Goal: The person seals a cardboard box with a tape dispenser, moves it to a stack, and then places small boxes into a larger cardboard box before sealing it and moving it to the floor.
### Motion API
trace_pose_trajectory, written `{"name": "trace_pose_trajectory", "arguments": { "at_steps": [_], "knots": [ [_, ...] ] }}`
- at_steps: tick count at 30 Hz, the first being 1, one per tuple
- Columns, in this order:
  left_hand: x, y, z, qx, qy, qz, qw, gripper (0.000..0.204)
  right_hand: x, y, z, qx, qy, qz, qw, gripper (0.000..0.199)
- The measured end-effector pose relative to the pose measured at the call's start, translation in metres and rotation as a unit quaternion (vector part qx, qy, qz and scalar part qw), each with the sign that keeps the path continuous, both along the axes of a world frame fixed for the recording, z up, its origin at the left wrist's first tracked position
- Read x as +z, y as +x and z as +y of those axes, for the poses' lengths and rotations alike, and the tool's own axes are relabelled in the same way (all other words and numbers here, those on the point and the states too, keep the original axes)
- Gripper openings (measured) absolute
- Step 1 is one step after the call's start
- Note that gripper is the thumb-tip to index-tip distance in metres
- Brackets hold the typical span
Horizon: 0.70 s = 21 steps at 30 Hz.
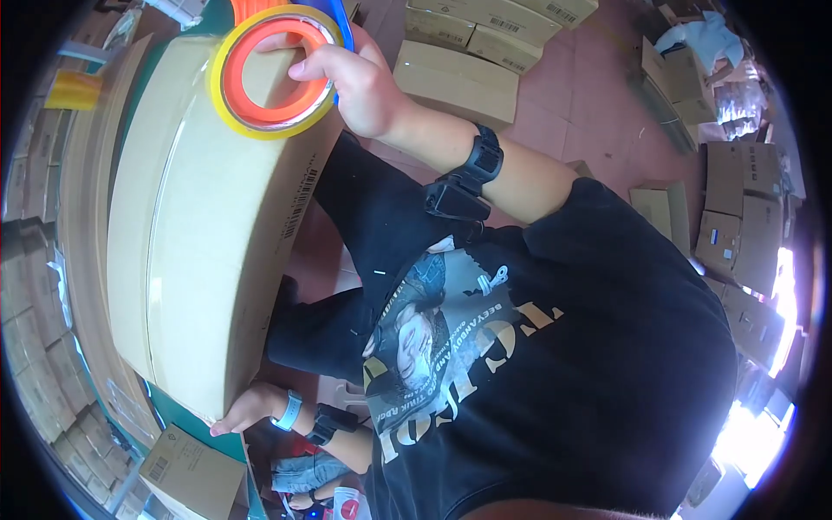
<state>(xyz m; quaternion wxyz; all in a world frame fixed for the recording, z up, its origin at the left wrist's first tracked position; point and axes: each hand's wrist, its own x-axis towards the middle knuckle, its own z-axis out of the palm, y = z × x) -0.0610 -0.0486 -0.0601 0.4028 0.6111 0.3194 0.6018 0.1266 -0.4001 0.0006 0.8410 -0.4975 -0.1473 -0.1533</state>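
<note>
At the left we see a long box lying taped along its top. Our left hand rests against its near lower corner, fingers together and flat on the cardboard, gripping nothing. Further right, at the box's far end, our right hand is clamped on a tape roll, fingers hooked through its orange core, the roll touching the box top. More boxes sit on the floor beyond.
</note>
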Motion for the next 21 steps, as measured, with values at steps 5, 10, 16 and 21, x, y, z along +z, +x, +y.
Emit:
{"name": "trace_pose_trajectory", "arguments": {
  "at_steps": [5,10,16,21],
  "knots": [
    [0.000,-0.004,0.000,0.036,0.051,0.017,0.998,0.074,-0.008,0.000,0.002,-0.012,0.013,0.018,1.000,0.040],
    [-0.014,0.010,0.006,0.056,0.045,0.039,0.997,0.071,-0.012,0.004,-0.010,-0.037,-0.040,0.018,0.998,0.038],
    [-0.003,0.006,0.074,0.145,0.243,0.128,0.951,0.070,0.005,0.005,0.018,-0.013,-0.108,0.042,0.993,0.042],
    [0.025,0.020,0.064,0.143,0.245,0.221,0.933,0.063,0.012,-0.012,0.015,-0.033,-0.132,0.070,0.988,0.041]
  ]
}}
